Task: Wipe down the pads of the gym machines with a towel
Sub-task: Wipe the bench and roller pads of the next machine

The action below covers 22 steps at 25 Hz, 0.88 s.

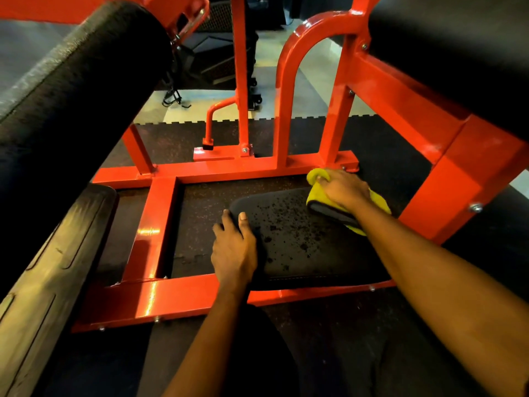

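A low black pad (297, 239) lies inside the red machine frame, its surface speckled with dark wet spots. My right hand (343, 190) presses a folded yellow towel (317, 196) with a grey edge onto the pad's far right corner, fingers curled over the towel. My left hand (233, 245) grips the pad's left edge, thumb on top and fingers wrapped over the side.
The red steel frame (160, 224) surrounds the pad, with uprights (286, 110) behind it. A thick black roller pad (80, 90) hangs at the upper left, another black pad (458, 47) at the upper right. A worn black pad (48, 267) lies at the left. Speckled rubber flooring (200, 202) lies beneath.
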Available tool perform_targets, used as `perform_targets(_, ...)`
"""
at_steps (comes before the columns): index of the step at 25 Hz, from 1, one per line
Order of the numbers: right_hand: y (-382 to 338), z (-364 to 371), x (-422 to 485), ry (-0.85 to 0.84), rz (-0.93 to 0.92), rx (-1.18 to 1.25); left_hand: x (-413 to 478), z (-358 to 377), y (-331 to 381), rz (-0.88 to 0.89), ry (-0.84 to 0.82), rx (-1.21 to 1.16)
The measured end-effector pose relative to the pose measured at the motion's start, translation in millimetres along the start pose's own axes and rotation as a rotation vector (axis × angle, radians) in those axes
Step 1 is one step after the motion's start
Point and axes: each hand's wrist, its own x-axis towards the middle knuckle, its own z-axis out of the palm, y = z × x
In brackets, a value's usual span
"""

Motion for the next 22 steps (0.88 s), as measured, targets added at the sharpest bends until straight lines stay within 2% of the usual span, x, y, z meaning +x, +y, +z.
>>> perform_targets(3, 14.0, 16.8, -31.1, 0.066, -0.363, -0.074, 0.1, -0.4, -2.5, -0.004, -0.017, -0.028)
perform_targets(5, 46.6, 16.7, -46.1, 0.056, -0.462, -0.019, -0.9, -0.4, -3.2, 0.006, -0.006, -0.04)
perform_targets(6, 56.2, 12.6, -38.9, 0.049, -0.429, 0.043, 0.2, -0.1, -3.0, -0.001, -0.002, -0.049)
perform_targets(7, 59.4, 8.1, -27.0, 0.014, -0.301, 0.138, 1.5, -0.1, -2.5, -0.01, -0.001, -0.055)
perform_targets(9, 45.3, -2.3, 3.9, -0.02, 0.052, 0.251, 1.7, -0.1, -2.9, -0.01, 0.0, -0.054)
perform_targets(10, 34.7, -5.4, 14.8, -0.047, 0.173, 0.242, 1.1, -0.3, -2.5, -0.008, 0.0, -0.057)
perform_targets(11, 26.4, -8.4, 17.2, -0.071, 0.218, 0.202, 0.9, -0.1, -1.9, -0.011, 0.001, -0.063)
perform_targets(15, 34.2, -0.3, -34.1, -0.041, -0.009, 0.059, 1.3, -0.2, -2.9, -0.014, -0.009, -0.065)
perform_targets(18, 56.5, 13.1, -64.7, 0.002, -0.032, -0.026, 1.7, 1.4, -3.2, -0.008, -0.01, -0.052)
perform_targets(22, 17.0, 1.0, -21.0, -0.044, -0.058, -0.033, 1.7, 0.6, -2.1, -0.015, -0.005, -0.045)
